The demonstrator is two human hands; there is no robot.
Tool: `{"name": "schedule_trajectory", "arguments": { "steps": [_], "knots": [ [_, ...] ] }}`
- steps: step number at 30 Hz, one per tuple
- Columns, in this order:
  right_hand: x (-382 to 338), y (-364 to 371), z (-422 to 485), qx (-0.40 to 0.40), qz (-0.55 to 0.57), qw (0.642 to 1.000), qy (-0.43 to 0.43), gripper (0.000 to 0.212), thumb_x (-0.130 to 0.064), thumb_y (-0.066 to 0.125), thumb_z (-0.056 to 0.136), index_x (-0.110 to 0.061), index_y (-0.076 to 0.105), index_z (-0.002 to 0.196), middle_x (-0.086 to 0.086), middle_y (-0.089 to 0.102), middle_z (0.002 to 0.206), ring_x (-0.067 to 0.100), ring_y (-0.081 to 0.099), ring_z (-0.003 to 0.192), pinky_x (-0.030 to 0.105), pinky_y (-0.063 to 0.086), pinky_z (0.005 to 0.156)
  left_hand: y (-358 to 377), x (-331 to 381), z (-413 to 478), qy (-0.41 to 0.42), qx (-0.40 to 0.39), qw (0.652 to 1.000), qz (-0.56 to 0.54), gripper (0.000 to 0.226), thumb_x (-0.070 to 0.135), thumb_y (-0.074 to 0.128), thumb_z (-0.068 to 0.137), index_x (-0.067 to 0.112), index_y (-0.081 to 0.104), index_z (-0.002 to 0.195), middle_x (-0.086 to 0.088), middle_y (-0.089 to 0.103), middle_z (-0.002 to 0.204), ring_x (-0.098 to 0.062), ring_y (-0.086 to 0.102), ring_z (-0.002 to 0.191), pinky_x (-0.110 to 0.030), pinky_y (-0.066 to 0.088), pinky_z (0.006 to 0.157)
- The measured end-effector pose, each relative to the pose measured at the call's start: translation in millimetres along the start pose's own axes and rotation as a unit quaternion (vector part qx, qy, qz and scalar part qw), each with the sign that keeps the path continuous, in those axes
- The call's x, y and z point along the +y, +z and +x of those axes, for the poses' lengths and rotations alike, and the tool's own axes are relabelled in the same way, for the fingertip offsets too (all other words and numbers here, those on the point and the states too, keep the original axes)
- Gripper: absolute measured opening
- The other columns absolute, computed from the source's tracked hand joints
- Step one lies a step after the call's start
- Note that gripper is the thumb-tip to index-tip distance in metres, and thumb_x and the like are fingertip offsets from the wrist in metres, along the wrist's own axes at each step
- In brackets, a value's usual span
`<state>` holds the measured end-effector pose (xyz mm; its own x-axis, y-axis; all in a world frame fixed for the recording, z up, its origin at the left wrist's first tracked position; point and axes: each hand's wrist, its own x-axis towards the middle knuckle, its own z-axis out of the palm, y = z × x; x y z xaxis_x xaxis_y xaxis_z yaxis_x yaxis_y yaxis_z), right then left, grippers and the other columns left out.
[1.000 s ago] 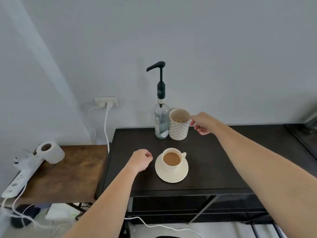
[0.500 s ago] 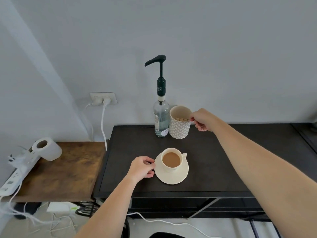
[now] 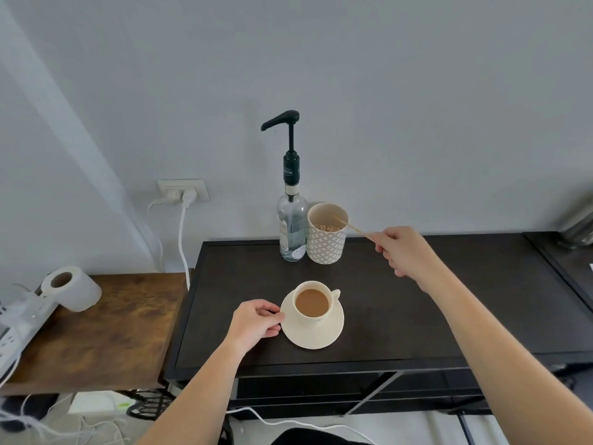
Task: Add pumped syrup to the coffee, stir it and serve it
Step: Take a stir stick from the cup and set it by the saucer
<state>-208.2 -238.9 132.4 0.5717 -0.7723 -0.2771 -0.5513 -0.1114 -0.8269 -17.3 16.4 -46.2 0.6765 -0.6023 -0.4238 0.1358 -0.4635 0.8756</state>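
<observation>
Right hand (image 3: 407, 252) pinching a thin wooden stirrer (image 3: 351, 227), far end over the patterned cup (image 3: 326, 241), probably fetched for stirring; left hand (image 3: 253, 326) gripping the saucer (image 3: 316, 332) rim to steady it; coffee cup (image 3: 312, 305) centred there, near the front edge; syrup pump bottle (image 3: 291, 220) behind, beside the patterned cup, untouched.

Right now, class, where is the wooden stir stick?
In the head view, the wooden stir stick is pinched in the right hand, its far end over the patterned cup beside the syrup bottle.
</observation>
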Motion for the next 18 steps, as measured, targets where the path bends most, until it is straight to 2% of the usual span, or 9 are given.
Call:
{"name": "schedule_trajectory", "arguments": {
  "steps": [5, 10, 14, 18],
  "knots": [
    [50.1, 18.0, -47.3, 0.04, -0.002, 0.999, -0.029, 0.04, -0.034, 0.057, 0.106, -0.013, 0.064, 0.073, -0.002, 0.045, 0.056, 0.016, 0.037, 0.05, 0.033, 0.032, 0.052, -1.1, -1.7, -1.2, 0.004, -0.002, 1.0, -0.012, 0.016, 0.011, 0.091, 0.09, 0.009, 0.084, 0.104, -0.018, 0.085, 0.091, -0.03, 0.086, 0.089, -0.034, 0.071, 0.078],
    [102.0, 54.4, -90.4, 0.063, 0.025, 0.998, 0.005, 0.04, -0.032, 0.059, 0.108, -0.013, 0.062, 0.073, -0.01, 0.044, 0.05, 0.013, 0.038, 0.049, 0.028, 0.035, 0.051, 3.5, -2.5, -3.2, 0.009, 0.014, 1.0, -0.019, 0.014, 0.011, 0.091, 0.089, 0.011, 0.085, 0.102, -0.014, 0.086, 0.089, -0.028, 0.085, 0.09, -0.033, 0.071, 0.082],
    [130.4, 86.2, -100.7, 0.075, 0.027, 0.995, 0.053, 0.036, -0.032, 0.056, 0.11, -0.012, 0.066, 0.082, 0.0, 0.055, 0.063, 0.015, 0.048, 0.059, 0.031, 0.043, 0.058, 7.7, -4.8, -7.8, 0.022, 0.038, 0.999, -0.016, 0.015, 0.011, 0.09, 0.089, 0.011, 0.086, 0.104, -0.012, 0.085, 0.089, -0.022, 0.085, 0.088, -0.028, 0.07, 0.078],
    [138.5, 108.7, -98.6, 0.066, 0.025, 0.993, 0.091, 0.033, -0.032, 0.055, 0.111, -0.015, 0.069, 0.087, 0.003, 0.065, 0.073, 0.015, 0.057, 0.067, 0.03, 0.048, 0.064, 11.5, -6.0, -9.8, 0.023, 0.064, 0.998, -0.014, 0.016, 0.013, 0.091, 0.088, 0.013, 0.086, 0.103, -0.009, 0.086, 0.09, -0.018, 0.085, 0.085, -0.031, 0.071, 0.081]
  ]
}}
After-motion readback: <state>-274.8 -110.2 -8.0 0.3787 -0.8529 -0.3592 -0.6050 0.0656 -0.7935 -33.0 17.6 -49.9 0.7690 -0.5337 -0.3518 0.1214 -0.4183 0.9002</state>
